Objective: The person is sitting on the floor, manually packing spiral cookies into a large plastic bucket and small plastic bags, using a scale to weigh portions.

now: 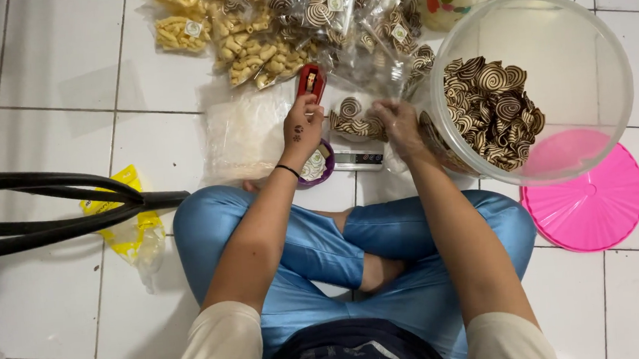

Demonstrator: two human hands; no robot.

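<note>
- We sit cross-legged on the white tiled floor [35, 72], our blue trousers [317, 247] filling the lower middle of the head view.
- Our left hand [302, 128] is closed around a red stapler [310, 83], which points toward twelve o'clock from the hand.
- Our right hand [398, 125] pinches the top of a small clear bag of spiral-patterned snacks [357, 121], which lies between the two hands, at three o'clock from the left hand.
- The bag sits above a small digital scale [359, 158], on the floor just in front of our knees; whether the bag rests on it we cannot tell.
- A purple round container [319, 168] stands just beside the scale, at six o'clock from the left hand and partly hidden by the wrist.
- A large clear plastic tub [545, 81], tilted toward us and holding loose spiral snacks, lies at three o'clock from the right hand, very near it.
- The tub's pink lid [591, 205] lies flat on the floor at five o'clock from the tub.
- Filled bags of spiral snacks [352, 5] and of yellow curled snacks [234, 35] are heaped at twelve o'clock.
- A stack of empty clear bags [245, 132] lies at nine o'clock from the left hand.
- A yellow wrapper [128, 223] lies at eight o'clock, under black curved bars [51, 206].
</note>
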